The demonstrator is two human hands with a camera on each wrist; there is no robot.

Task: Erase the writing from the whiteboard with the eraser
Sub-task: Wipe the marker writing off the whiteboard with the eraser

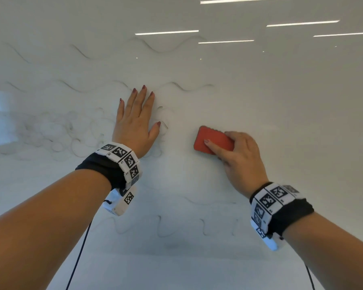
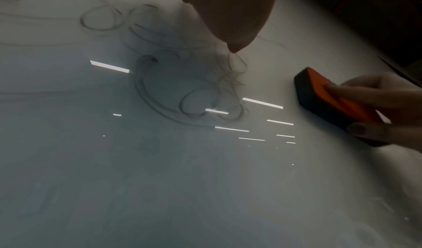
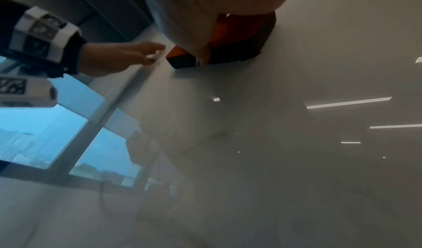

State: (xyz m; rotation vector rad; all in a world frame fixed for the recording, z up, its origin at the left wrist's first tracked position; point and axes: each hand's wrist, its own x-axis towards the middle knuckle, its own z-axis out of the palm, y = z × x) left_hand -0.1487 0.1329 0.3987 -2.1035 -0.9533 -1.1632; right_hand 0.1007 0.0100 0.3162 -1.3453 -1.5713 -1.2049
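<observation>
A glossy whiteboard [image 1: 281,114] fills the head view. Faint wavy lines [image 1: 166,47] and smudged loops [image 1: 57,132] remain on it, mostly on the left half. My left hand [image 1: 134,120] lies flat on the board with straight, spread fingers, over the loops. My right hand [image 1: 237,158] grips a red eraser [image 1: 210,139] with a dark felt base and holds it against the board, to the right of the left hand. The left wrist view shows the eraser [image 2: 324,93] flat on the surface, near dark scribbled circles [image 2: 182,98]. In the right wrist view the eraser [image 3: 237,40] sits under my palm.
Ceiling lights [image 1: 166,32] reflect off the board's upper right. More faint curls [image 1: 164,227] lie low on the board between my forearms. A window [image 3: 45,125] and the board's left edge [image 3: 137,71] show in the right wrist view. Black cables hang from both wrist cameras.
</observation>
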